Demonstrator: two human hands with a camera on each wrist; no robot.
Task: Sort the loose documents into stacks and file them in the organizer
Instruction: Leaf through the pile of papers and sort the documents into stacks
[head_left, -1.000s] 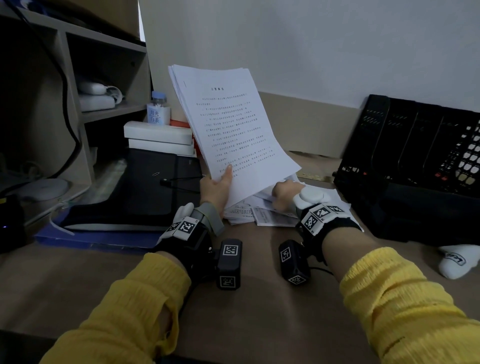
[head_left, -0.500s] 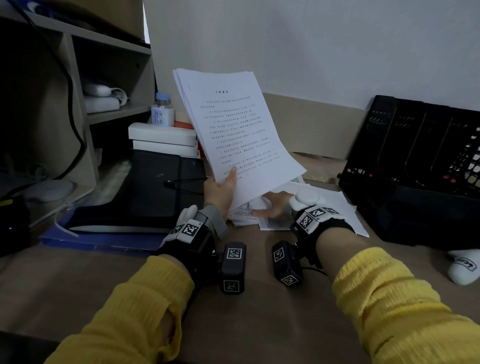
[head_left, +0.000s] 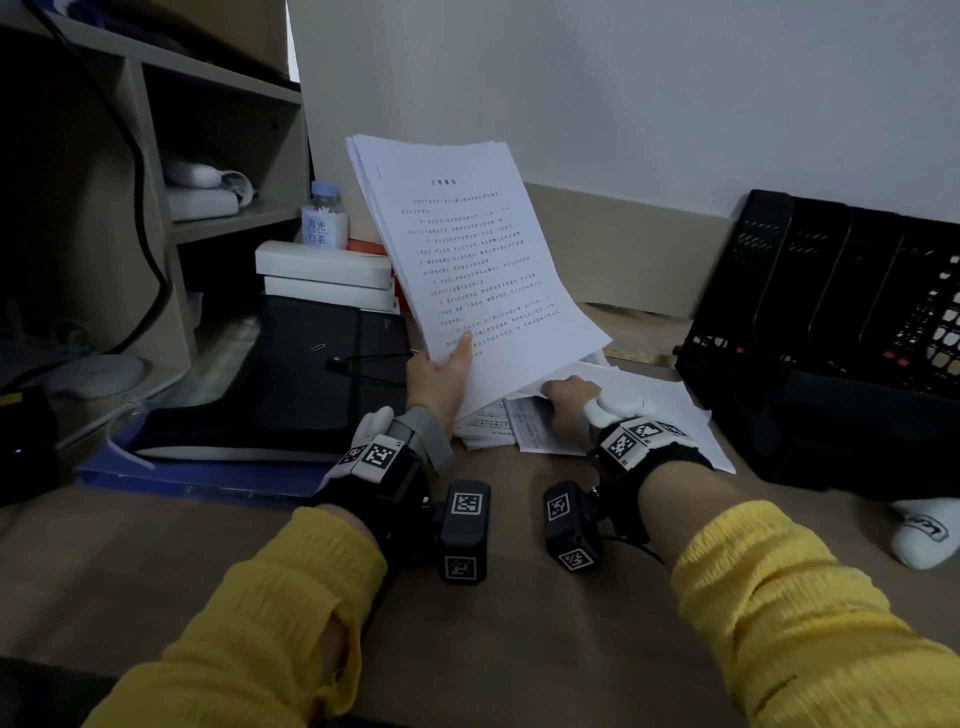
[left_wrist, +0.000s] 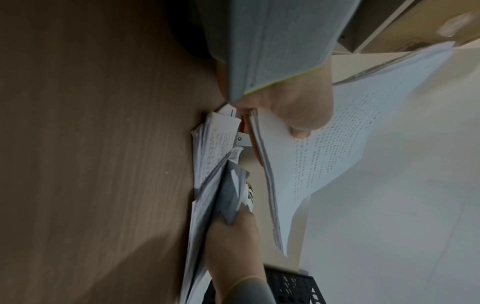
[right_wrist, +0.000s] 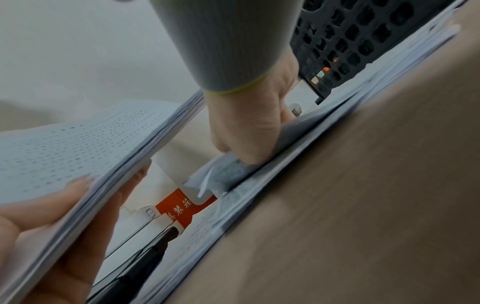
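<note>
My left hand grips a thick stack of printed sheets by its lower left corner and holds it tilted up above the desk, thumb on the top page. The same stack fills the left wrist view. Under it lies a loose pile of papers on the brown desk. My right hand is on that pile and pinches a small crumpled sheet between thumb and fingers. The black mesh organizer stands at the right, apart from both hands.
A black folder lies left of the papers on a blue one. Behind it are white boxes, a small bottle and a wooden shelf unit. A white sock shows at the right edge.
My right hand has slid down and left over the loose pile and taken hold of a small sheet. The stack in my left hand stays raised.
</note>
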